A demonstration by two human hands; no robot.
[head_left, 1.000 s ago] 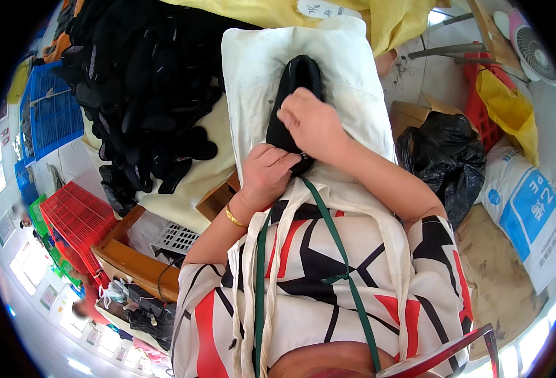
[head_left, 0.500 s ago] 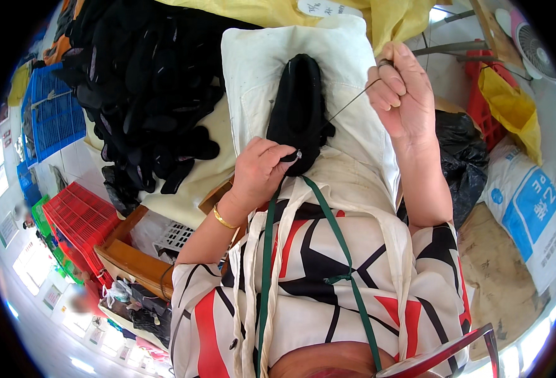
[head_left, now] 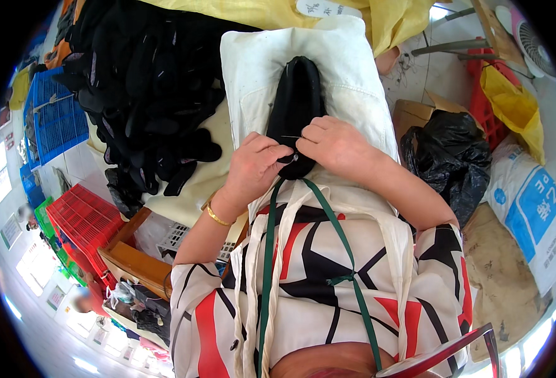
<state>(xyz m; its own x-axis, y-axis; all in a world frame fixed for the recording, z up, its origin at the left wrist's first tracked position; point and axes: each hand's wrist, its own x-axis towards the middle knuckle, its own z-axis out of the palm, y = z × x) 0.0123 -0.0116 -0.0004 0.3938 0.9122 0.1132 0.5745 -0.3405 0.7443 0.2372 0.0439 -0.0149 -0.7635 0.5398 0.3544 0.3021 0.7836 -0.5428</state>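
A black cloth shoe (head_left: 298, 82) lies lengthwise on a white cloth pad (head_left: 246, 57) over my lap, its opening facing up. My left hand (head_left: 252, 165) pinches the shoe's near end at its left edge, thumb and forefinger pressed together. From the right, my right hand (head_left: 331, 146) bends over the same end, fingers closed on a thin sewing needle (head_left: 290, 137) that points left across the opening. Between the two hands a small shiny spot shows on the black cloth. The needle's other end is hidden in my right fingers, and the thread cannot be made out.
A heap of black shoes (head_left: 145, 82) covers the left side. Beyond stand a blue crate (head_left: 54, 116) and a red crate (head_left: 82, 220), with a wooden drawer (head_left: 133, 255) nearer. On the right lie a black plastic bag (head_left: 448, 157) and a white-and-blue sack (head_left: 530, 208).
My right hand has come down from the upper right, where a dark thread stretched from it to the shoe, and is now at the shoe beside my left hand. The left hand stays.
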